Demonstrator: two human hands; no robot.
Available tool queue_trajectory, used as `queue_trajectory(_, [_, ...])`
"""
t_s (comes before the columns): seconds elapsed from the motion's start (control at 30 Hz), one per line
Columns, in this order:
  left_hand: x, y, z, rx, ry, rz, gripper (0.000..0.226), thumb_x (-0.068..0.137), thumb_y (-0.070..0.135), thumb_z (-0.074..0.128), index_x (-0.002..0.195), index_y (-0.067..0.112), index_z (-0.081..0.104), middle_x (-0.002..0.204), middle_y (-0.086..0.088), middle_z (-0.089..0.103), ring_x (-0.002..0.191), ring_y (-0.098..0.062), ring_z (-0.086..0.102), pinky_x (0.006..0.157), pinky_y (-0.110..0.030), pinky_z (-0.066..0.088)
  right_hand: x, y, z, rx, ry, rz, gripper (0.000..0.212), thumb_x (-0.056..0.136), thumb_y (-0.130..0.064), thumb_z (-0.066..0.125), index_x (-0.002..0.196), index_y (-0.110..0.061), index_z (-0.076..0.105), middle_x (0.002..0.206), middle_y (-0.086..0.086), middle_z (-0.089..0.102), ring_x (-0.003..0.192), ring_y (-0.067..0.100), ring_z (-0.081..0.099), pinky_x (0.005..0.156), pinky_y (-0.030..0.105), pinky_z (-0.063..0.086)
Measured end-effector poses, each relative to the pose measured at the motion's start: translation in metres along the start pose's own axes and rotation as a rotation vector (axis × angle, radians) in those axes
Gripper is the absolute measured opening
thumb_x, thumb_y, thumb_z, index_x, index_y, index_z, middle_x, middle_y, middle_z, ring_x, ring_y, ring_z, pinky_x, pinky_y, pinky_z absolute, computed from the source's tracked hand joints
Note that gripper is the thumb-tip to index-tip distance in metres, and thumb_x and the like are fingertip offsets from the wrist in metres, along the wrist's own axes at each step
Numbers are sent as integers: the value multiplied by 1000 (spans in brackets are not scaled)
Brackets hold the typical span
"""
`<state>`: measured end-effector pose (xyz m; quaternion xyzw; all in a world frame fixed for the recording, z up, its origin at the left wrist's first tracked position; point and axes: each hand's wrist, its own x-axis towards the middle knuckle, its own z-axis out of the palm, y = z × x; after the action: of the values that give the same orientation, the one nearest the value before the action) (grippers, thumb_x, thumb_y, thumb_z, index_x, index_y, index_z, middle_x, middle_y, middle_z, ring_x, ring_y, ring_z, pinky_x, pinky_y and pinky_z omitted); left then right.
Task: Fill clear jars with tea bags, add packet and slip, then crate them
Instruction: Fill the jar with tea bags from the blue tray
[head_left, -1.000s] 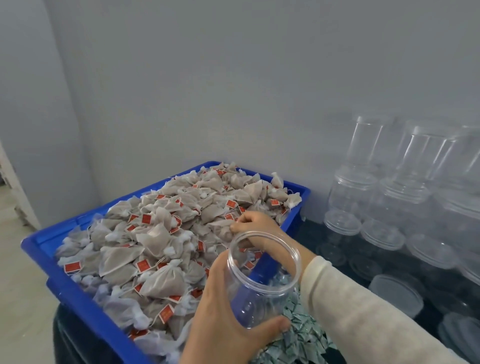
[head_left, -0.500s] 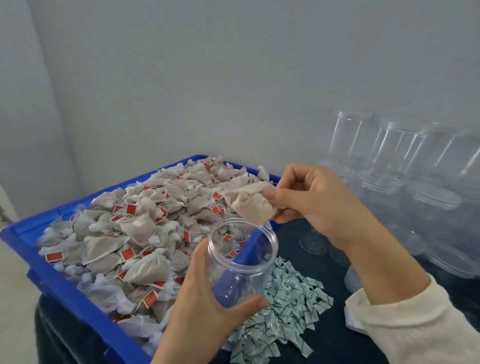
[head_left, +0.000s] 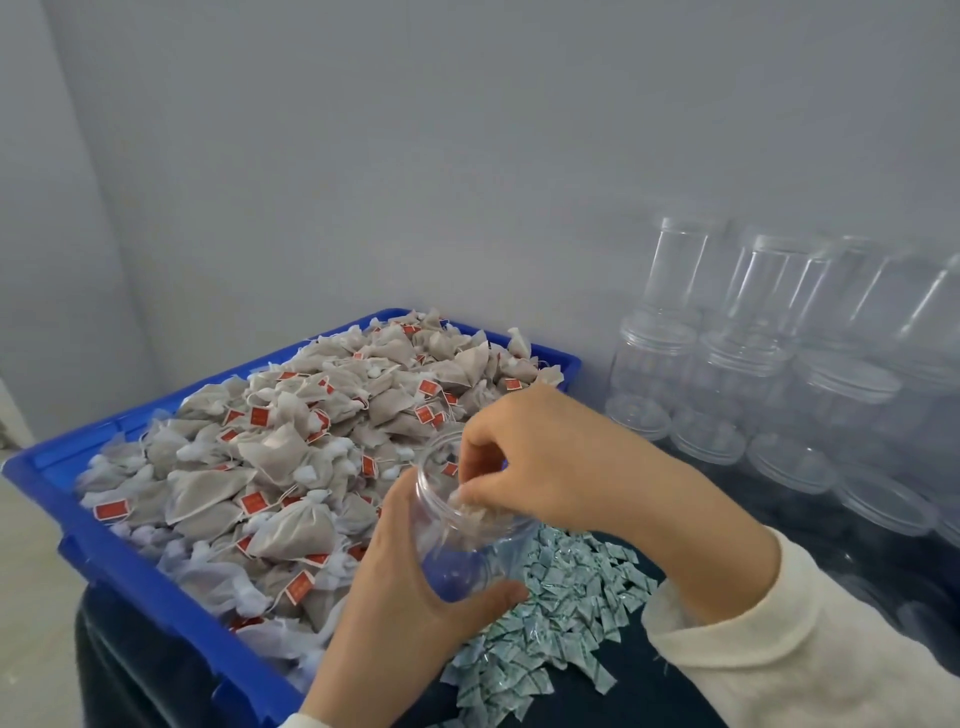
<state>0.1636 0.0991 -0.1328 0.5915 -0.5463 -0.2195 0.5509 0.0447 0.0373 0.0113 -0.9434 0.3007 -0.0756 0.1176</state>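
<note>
a plain, matte grey-white wall (head_left: 467, 156) fills the upper half of the view and turns a corner at the far left, where a strip of pale floor (head_left: 31, 597) shows below. under it runs a dark, smooth work surface (head_left: 779, 519). the biggest thing on it is a blue hard-plastic crate (head_left: 156, 587), rectangular with a thick rolled rim, heaped over its edge with soft tea bags (head_left: 291, 457) of beige mesh, pillow-shaped and crumpled, each with a thin string and a small red paper tag. against the wall to the right stand stacked empty jars (head_left: 727, 364), clear rigid cylinders with ribbed necks and flat lids, glossy and blurred at the edges. near the front edge lies a loose scatter of small packets (head_left: 550, 618), flat pale-green foil squares with crimped ends. the left hand (head_left: 395, 613) grips one open clear jar (head_left: 462, 530) round its body, thumb across the near side, tilted with its mouth toward the crate and just above the packets. the right hand (head_left: 540, 457), in a cream knit sleeve (head_left: 779, 639), is curled over the jar's mouth, its fingertips pinching a tea bag (head_left: 478, 512) that sits at the rim, partly inside.
</note>
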Motion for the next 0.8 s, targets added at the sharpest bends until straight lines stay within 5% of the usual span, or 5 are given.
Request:
queue_trajectory(0.1, [0, 1, 0, 0, -6, -10, 105, 35, 79, 76, 126, 54, 31, 112, 42, 51, 98, 20, 54, 66, -4, 48, 6, -3, 5, -66, -194, -10, 12, 91, -17, 62, 97, -17, 72, 87, -6, 67, 70, 5, 55, 58, 13, 41])
queue_trajectory(0.27, [-2, 2, -2, 91, -55, -72, 130, 26, 82, 75, 136, 56, 12, 129, 30, 46, 99, 12, 54, 88, -28, 53, 14, 2, 5, -219, -476, -64, 21, 93, -27, 61, 107, -14, 72, 96, 3, 69, 71, 12, 53, 57, 21, 41])
queue_trajectory(0.47, [-4, 5, -1, 54, -100, -54, 128, 31, 71, 79, 139, 53, 14, 125, 36, 47, 106, 9, 56, 89, -25, 53, 18, 4, 7, -288, -601, -118, 13, 97, -24, 55, 96, -15, 66, 68, -10, 51, 57, 7, 45, 43, 8, 36])
queue_trajectory(0.57, [-4, 5, 0, 34, -97, -32, 126, 34, 65, 81, 141, 49, 17, 116, 43, 49, 103, 18, 53, 74, -11, 51, 19, 8, 7, -278, -576, -144, 17, 98, -23, 52, 96, -14, 67, 71, -8, 55, 58, 7, 45, 47, 11, 37])
queue_trajectory(0.8, [-6, 9, -4, -36, -53, 45, 95, 43, 65, 85, 119, 68, 28, 123, 36, 51, 108, 16, 52, 83, -22, 52, 24, 25, -27, 233, -292, -172, 14, 93, -26, 62, 103, -29, 71, 93, -15, 72, 84, -3, 66, 81, 12, 51])
